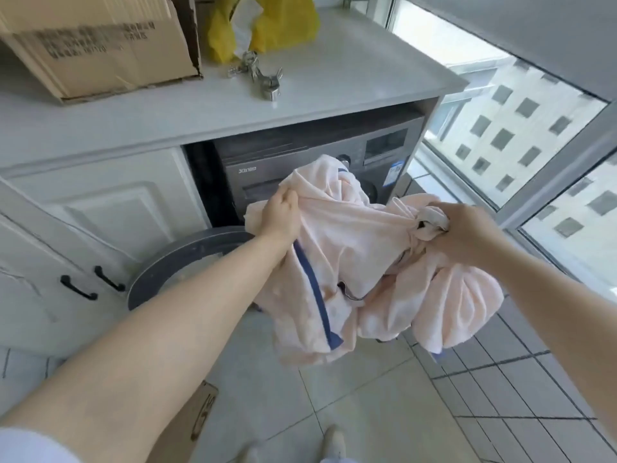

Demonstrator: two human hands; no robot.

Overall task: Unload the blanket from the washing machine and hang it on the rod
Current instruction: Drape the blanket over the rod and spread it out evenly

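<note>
Blanket [350,248] is hanging out in front of the washing machine [300,162], bunched up in the air between both hands, clear of the tiled floor [367,412]. Can't tell if any tail of it is trailing back into the drum; the fabric is covering the opening. Round door [173,262] is standing swung open to the left, below the left forearm.

Left hand [280,217] is gripping a fold at the blanket's upper left, fingers curled into the cloth. Right hand [464,232] is clenching a twisted wad at the upper right, with a greyish bit of fabric poking out of the fist. A taut ridge is running between the two grips; the rest is sagging below in two lumps.

Handling, my read: pale pink, thin, fully limp, with dark blue edge binding [314,289]. Probably damp, so heavier than it looks and clinging to itself. Not fragile, not slippery. Knotted-looking twist at the right hand is going to need shaking out before it spreads.

Where to hold: the blue binding is the useful landmark. Following it to two corners and pinching there should open the blanket flat for draping. Current mid-cloth grabs are fine for lifting only.

Rod isn't in view. White countertop [334,78] above the machine is carrying a cardboard box [100,45], a yellow plastic bag [267,25] and a metal clamp [260,73].
</note>
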